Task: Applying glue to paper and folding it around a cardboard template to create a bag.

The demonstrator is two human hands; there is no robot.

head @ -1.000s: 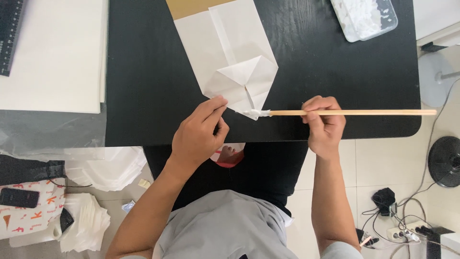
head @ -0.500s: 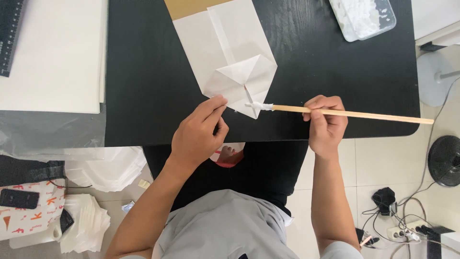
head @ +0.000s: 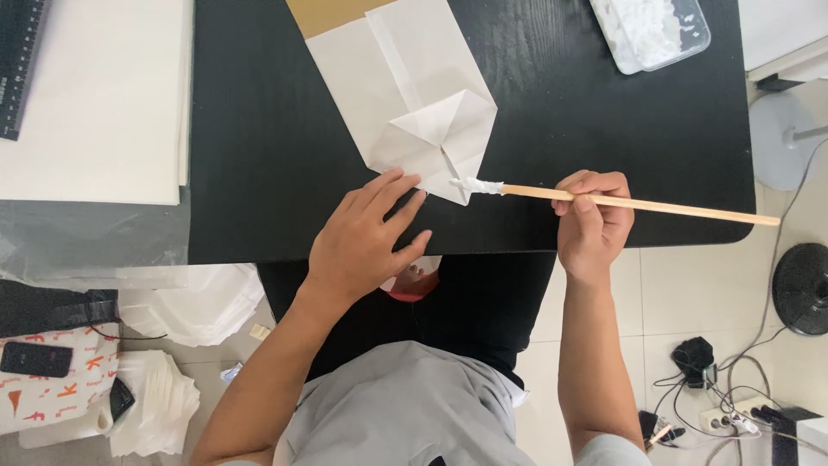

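Observation:
A white paper bag (head: pixel 405 95) lies flat on the black table (head: pixel 259 155), its folded bottom flaps pointing toward me. My left hand (head: pixel 366 242) rests flat on the table, fingertips pressing the near corner of the folded bottom. My right hand (head: pixel 591 220) grips a long wooden stick (head: pixel 655 205) with white paste on its tip (head: pixel 476 185). The tip touches the lowest flap of the bag, just right of my left fingertips.
A clear plastic tray of white paste (head: pixel 651 30) sits at the far right of the table. White boards (head: pixel 95 95) lie to the left. Stacked white paper (head: pixel 155 401), a dark phone (head: pixel 34 358) and cables (head: pixel 716 406) are on the floor.
The stick has tilted, its far end dropping lower to the right, and its tip has slid left and up onto the bag's flap. My left hand has flattened its fingers slightly.

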